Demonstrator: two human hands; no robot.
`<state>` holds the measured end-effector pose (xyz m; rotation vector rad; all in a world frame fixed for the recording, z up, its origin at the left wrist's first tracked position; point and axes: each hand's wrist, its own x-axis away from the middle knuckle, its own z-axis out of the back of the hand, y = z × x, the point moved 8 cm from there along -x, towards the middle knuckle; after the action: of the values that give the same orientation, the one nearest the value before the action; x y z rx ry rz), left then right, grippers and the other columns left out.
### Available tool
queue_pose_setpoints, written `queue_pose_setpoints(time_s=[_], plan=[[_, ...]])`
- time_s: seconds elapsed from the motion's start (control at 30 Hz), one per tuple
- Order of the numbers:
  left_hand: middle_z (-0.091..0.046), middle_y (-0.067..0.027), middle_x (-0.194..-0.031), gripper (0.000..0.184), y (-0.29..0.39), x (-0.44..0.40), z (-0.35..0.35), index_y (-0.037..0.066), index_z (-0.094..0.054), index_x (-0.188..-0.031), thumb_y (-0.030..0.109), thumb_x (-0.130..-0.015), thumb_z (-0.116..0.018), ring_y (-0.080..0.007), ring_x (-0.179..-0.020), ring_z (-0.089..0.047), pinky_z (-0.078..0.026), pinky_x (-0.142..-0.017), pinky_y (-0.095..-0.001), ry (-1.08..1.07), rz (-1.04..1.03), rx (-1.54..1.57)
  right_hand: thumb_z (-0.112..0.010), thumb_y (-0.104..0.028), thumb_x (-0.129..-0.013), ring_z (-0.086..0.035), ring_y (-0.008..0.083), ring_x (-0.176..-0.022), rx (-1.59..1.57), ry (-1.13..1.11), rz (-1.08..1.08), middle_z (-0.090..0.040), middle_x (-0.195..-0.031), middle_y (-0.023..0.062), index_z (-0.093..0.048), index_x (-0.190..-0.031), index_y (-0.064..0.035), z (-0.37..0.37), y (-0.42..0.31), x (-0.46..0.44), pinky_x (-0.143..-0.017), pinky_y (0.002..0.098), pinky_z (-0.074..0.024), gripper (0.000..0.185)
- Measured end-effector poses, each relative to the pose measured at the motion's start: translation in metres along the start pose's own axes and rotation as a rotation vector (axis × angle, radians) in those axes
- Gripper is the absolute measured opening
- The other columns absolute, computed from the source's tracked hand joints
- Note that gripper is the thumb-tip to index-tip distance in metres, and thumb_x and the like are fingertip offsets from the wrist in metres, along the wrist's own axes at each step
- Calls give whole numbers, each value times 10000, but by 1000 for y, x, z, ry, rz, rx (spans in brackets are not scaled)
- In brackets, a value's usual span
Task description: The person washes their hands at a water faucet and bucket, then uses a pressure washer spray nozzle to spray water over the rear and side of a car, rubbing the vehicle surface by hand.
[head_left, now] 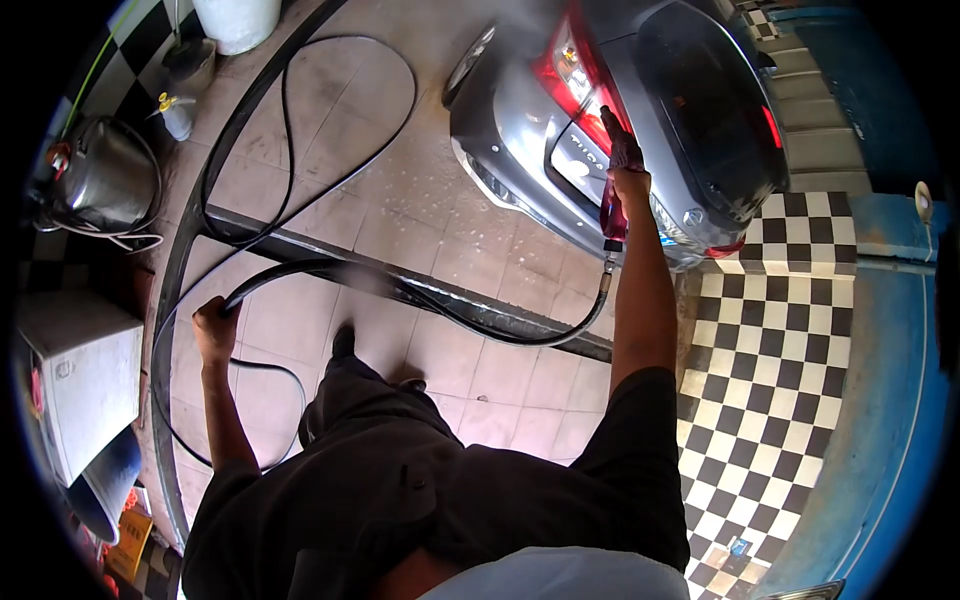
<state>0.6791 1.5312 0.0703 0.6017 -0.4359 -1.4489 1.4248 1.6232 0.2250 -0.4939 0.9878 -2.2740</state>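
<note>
My right hand [629, 186] is closed around the grip of a red spray gun [612, 218], held out at arm's length. The gun's dark nozzle end points toward the rear of a grey car [520, 135], close to its red and white tail light [566, 72]. Mist hangs around that corner of the car. From the gun's lower end a black hose [500, 336] curves across to my left hand [214, 328], whose fingers are wrapped around it low on the left side. More hose lies looped on the tiles.
A dark channel [330, 240] crosses the wet tiled floor [440, 240]. At left stand a metal drum [110, 180], a white box [95, 390], a spray bottle [176, 117] and a white bucket [238, 22]. A checkered wall [765, 370] runs along the right.
</note>
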Motion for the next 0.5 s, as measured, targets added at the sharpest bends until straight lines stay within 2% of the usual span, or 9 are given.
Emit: queue_pose_setpoints(time_s=[0.1,0.5], plan=[[-453,-182,-520,270,3,0,2,-4,-518,-597,150,-728,-697,-322,-442,-389,-365,-456,-370,-10,14,17,-668,-46,-628,-486,181,-395,14,-40,-87,-518,-535,83,-550,-707,8,-2,7,5,-369,319,-368,152],[-459,-182,-525,274,-2,5,1,4,-512,-595,157,-730,-695,-330,-445,-391,-366,-454,-374,-39,9,-2,-645,-51,-636,-478,188,-377,85,-10,-93,-500,-505,77,-558,-703,23,-13,32,5,-359,328,-365,133]])
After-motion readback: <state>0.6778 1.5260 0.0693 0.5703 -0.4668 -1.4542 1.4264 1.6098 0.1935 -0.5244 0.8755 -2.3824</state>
